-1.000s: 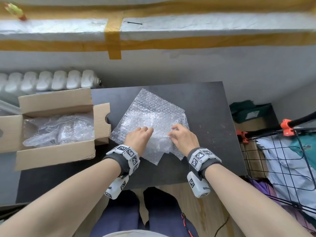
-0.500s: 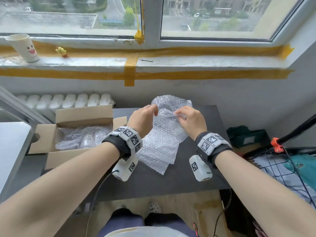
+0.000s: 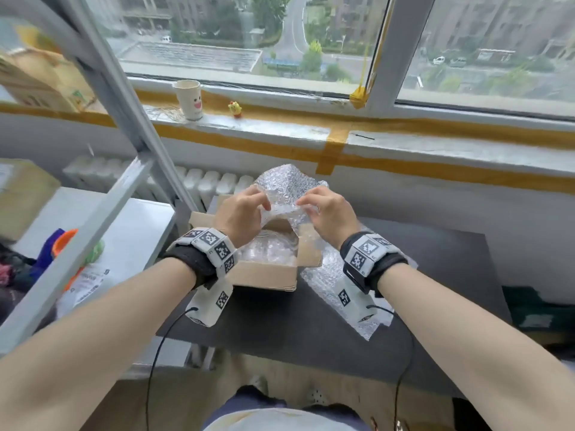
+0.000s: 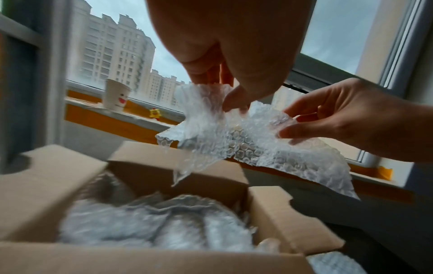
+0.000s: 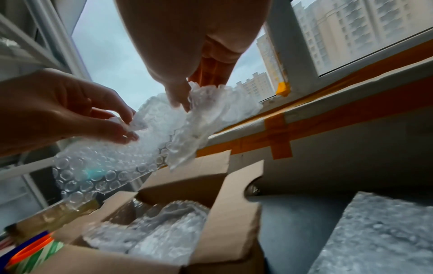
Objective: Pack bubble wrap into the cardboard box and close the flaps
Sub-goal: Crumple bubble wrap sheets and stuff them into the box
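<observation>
Pinching crinkled bubble wrap (image 3: 287,188), both hands hover above the open cardboard box (image 3: 264,275).

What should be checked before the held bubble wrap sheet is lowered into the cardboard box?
1. Both hands hold the sheet: left hand and right hand pinch the bubble wrap sheet: ok.
2. Sheet is above the cardboard box: ok.
3. Flaps stand open: ok.
4. Room left inside: packed bubble wrap already fills much of the box: cannot tell.
5. Nothing but wrap in the opening: ok.
6. All wrap packed: a spare sheet lies on the table: not ok.
</observation>
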The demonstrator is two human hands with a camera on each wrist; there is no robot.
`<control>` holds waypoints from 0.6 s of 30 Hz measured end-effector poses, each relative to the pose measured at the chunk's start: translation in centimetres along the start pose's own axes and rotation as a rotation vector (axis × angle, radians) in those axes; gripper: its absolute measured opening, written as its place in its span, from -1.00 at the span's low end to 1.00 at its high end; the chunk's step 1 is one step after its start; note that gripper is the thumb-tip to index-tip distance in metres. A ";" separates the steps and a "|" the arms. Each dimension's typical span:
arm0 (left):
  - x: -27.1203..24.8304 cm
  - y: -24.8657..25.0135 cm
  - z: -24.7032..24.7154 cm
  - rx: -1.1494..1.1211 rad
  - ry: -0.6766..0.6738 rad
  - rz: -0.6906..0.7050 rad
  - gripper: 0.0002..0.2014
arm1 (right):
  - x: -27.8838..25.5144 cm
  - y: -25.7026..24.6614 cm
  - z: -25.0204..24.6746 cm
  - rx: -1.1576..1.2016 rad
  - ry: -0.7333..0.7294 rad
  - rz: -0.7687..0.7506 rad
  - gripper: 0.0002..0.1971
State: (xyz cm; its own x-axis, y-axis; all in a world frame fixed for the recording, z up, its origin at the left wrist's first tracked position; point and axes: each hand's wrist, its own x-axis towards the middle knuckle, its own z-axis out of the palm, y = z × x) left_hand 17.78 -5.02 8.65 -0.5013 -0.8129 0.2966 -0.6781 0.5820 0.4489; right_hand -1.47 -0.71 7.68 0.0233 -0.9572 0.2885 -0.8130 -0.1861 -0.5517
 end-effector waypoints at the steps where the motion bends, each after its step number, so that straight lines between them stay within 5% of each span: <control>1: -0.6 -0.9 -0.5 0.014 -0.018 -0.019 -0.78 | 0.3 -0.7 0.9 -0.012 -0.046 -0.005 -0.86; 7: -3.7 -7.0 -1.0 0.056 -0.195 -0.052 -0.71 | 0.9 -3.1 5.3 -0.083 -0.315 0.008 -0.82; 12: -4.4 -9.0 -0.9 0.128 -0.534 -0.071 -0.73 | 0.6 -2.9 7.2 -0.121 -0.545 0.068 -0.66; 18: -3.9 -9.8 -0.5 0.181 -0.668 -0.004 -0.80 | 0.9 -3.6 6.9 -0.237 -0.758 0.116 -0.45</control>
State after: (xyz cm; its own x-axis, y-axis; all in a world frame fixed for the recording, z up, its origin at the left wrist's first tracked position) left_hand 26.67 -7.56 3.46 -0.6832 -0.6595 -0.3136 -0.7302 0.6212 0.2843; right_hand 5.51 -2.45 4.56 0.2504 -0.8733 -0.4178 -0.9345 -0.1052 -0.3401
